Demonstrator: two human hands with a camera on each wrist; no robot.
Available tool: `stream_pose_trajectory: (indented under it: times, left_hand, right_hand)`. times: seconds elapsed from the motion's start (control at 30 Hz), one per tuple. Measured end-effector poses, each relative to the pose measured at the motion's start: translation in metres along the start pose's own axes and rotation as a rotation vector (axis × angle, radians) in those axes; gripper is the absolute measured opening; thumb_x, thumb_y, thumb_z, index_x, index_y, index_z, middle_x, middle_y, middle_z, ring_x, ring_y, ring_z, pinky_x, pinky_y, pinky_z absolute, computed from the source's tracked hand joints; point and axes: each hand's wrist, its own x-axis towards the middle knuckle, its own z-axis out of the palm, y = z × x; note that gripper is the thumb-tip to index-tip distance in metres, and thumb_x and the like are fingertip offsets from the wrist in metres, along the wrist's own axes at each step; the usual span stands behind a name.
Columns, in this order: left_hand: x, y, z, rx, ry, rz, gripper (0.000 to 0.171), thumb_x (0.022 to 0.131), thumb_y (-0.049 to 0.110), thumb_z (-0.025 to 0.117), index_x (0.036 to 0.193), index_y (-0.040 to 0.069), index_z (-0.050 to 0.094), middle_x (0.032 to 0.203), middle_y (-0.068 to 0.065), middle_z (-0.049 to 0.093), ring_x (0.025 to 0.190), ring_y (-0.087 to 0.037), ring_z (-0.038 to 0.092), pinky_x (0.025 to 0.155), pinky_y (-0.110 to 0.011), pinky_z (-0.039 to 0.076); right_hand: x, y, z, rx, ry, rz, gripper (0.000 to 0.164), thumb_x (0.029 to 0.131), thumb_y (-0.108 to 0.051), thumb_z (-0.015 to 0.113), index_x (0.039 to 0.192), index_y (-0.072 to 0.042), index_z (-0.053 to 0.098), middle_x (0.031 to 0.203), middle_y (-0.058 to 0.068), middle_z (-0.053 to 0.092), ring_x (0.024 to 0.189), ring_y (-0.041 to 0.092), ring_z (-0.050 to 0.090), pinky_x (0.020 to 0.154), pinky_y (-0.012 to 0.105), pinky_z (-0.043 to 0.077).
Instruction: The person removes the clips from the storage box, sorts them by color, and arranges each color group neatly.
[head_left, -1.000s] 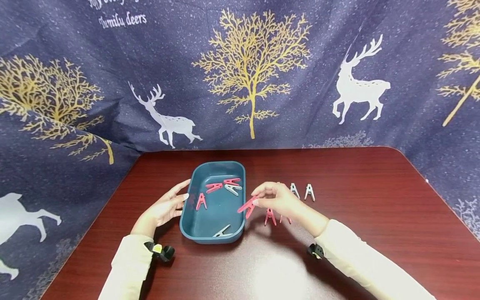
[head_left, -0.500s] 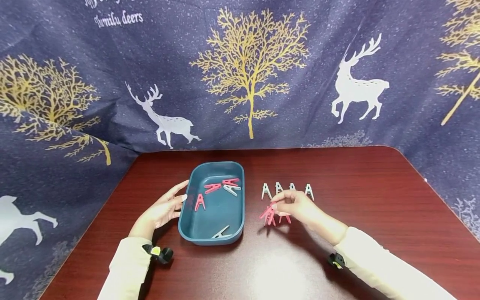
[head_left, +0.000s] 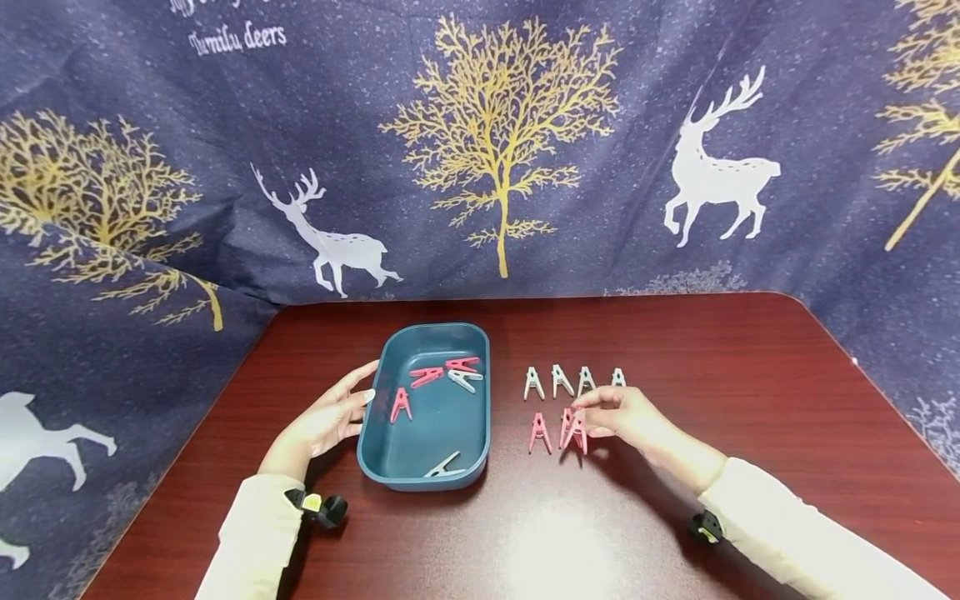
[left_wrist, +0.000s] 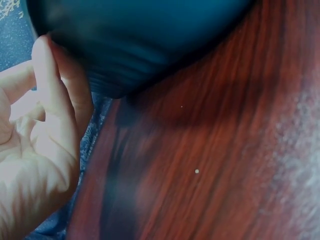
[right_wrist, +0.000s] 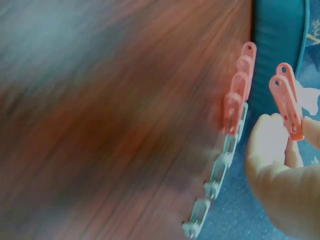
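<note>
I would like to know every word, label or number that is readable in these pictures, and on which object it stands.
"The milu deers": white lettering, upper left of the dark blue fabric backdrop.
The line above it: cut off at the head view's top edge, not readable.
Blue rectangular plastic box, red A-shaped plastic clips, white A-shaped plastic clips: no lettering visible.

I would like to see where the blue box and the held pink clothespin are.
Blue box [head_left: 431, 421], head view: bare floor inside.
Held pink clothespin [right_wrist: 286, 105], right wrist view: middle of its nearer arm.
</note>
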Motion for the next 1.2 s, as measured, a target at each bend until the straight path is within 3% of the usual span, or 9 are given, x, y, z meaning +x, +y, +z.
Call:
stream_pose_trajectory:
  times: [0.23,0.53,1.0,1.2]
  left_hand:
    - [-0.002,0.001,-0.003,-0.031,-0.021,0.029,0.059,0.102,0.009,0.04,0.153,0.019,0.011,0.118,-0.002,0.062,0.097,-0.016,0.067,0.08,-0.033,0.056]
    - [0.0,0.0,-0.003,-0.014,-0.023,0.019,0.059,0.102,0.011,0.04,0.153,0.02,0.012,0.117,0.0,0.062,0.097,-0.016,0.067,0.08,-0.034,0.056]
    - [0.0,-0.002,0.0,-0.013,-0.026,0.008,0.06,0.102,0.011,0.041,0.153,0.021,0.012,0.119,-0.001,0.061,0.098,-0.016,0.066,0.08,-0.034,0.055]
    - [0.0,-0.002,0.0,-0.01,-0.042,0.019,0.059,0.102,0.011,0.04,0.153,0.021,0.011,0.12,-0.002,0.061,0.099,-0.017,0.066,0.081,-0.034,0.055]
  right_hand:
    - [0.0,0.003,-0.008,-0.084,0.035,0.006,0.032,0.089,0.0,0.056,0.113,0.022,0.055,0.101,0.023,0.067,0.077,0.008,0.065,0.074,0.031,0.056]
    - [0.001,0.009,-0.015,-0.101,0.087,0.055,0.032,0.083,0.003,0.056,0.109,0.022,0.055,0.084,0.006,0.066,0.072,0.005,0.061,0.07,0.028,0.056]
    - [0.008,0.017,-0.019,-0.203,0.092,0.086,0.025,0.08,0.005,0.058,0.102,0.018,0.059,0.082,0.011,0.068,0.068,0.009,0.06,0.063,0.024,0.053]
    - [0.008,0.018,-0.019,-0.276,0.098,0.051,0.018,0.079,0.006,0.058,0.094,0.016,0.062,0.07,0.004,0.062,0.059,0.011,0.053,0.054,0.023,0.046]
